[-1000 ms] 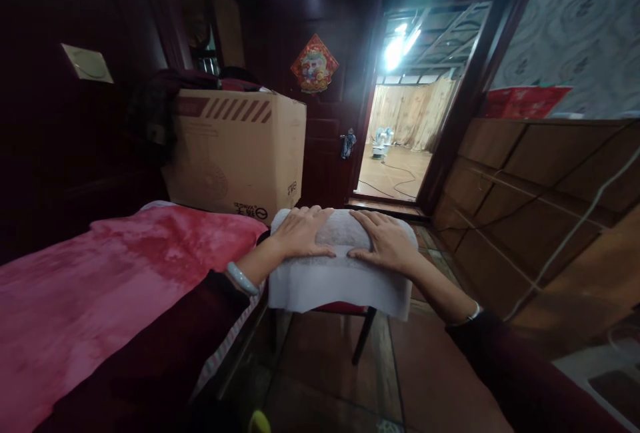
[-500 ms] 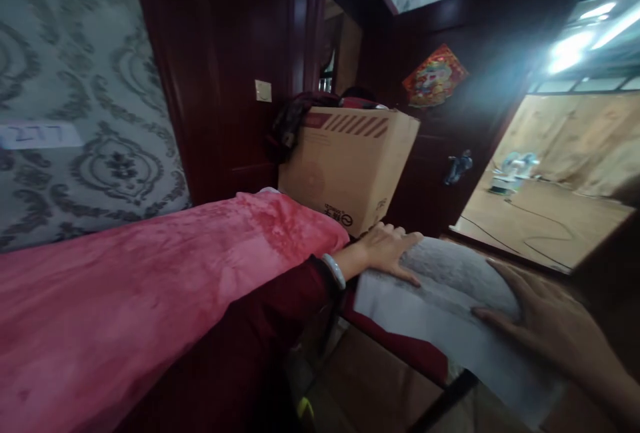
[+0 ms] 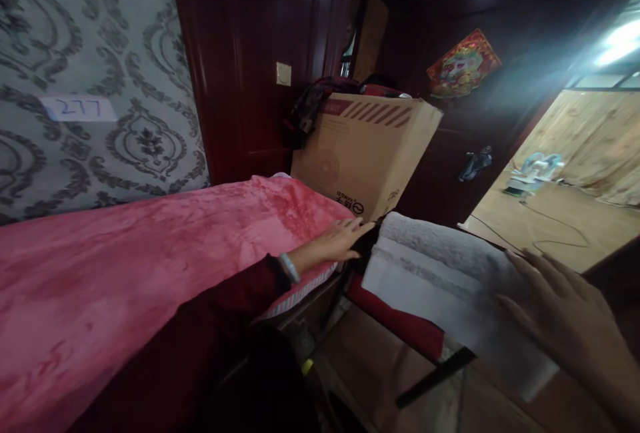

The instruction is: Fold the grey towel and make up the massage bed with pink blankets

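Folded white-grey terry towel (image 3: 440, 266) looks done, lying flat on the red chair seat (image 3: 395, 316); right hand (image 3: 570, 326) open, flat at its 4 o'clock corner; left hand (image 3: 340, 241) open, empty, at 9 o'clock on pink plush bedspread (image 3: 150, 266).

Pink-red blanket (image 3: 150, 253); white-grey towel (image 3: 440, 266); tan box (image 3: 365, 150), maroon stripes; grey damask wallpaper (image 3: 90, 53).

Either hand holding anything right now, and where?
Nothing is held. Left hand lies flat at the pink blanket's edge; right hand rests open on the folded towel.
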Demonstrator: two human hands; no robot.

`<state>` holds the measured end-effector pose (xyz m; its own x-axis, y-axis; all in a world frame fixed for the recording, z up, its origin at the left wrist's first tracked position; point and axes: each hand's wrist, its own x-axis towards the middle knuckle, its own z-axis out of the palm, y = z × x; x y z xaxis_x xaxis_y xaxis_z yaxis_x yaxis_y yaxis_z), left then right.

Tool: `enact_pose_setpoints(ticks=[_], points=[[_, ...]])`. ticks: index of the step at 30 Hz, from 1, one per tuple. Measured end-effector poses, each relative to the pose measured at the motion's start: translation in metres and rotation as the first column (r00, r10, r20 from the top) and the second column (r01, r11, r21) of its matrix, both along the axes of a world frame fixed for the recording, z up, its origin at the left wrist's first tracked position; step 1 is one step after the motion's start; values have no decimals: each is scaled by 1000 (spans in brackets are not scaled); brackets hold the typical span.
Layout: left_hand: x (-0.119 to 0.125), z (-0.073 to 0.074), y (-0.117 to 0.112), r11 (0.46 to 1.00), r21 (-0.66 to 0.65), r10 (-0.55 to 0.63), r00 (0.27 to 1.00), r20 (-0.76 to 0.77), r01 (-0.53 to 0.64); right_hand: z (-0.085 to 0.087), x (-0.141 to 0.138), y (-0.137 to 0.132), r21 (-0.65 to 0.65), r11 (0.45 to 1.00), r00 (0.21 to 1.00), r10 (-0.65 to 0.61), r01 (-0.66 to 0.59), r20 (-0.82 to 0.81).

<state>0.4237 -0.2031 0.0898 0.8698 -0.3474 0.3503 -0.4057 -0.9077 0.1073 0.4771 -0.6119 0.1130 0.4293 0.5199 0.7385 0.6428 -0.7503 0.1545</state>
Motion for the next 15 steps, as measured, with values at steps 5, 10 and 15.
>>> enact_pose_setpoints(ticks=[5,10,15], points=[[-100,-52,93,958,-12,283,952,-115,-286,-50,-78,114,225,878,787,479,-422,-388],[-238,-91,182,734,-21,678,735,-29,-678,-167,-75,239,570,771,121,619,-284,-776],[-384,-111,208,340,-33,940,341,-14,-940,-256,-31,318,499,779,-313,616,380,-723]])
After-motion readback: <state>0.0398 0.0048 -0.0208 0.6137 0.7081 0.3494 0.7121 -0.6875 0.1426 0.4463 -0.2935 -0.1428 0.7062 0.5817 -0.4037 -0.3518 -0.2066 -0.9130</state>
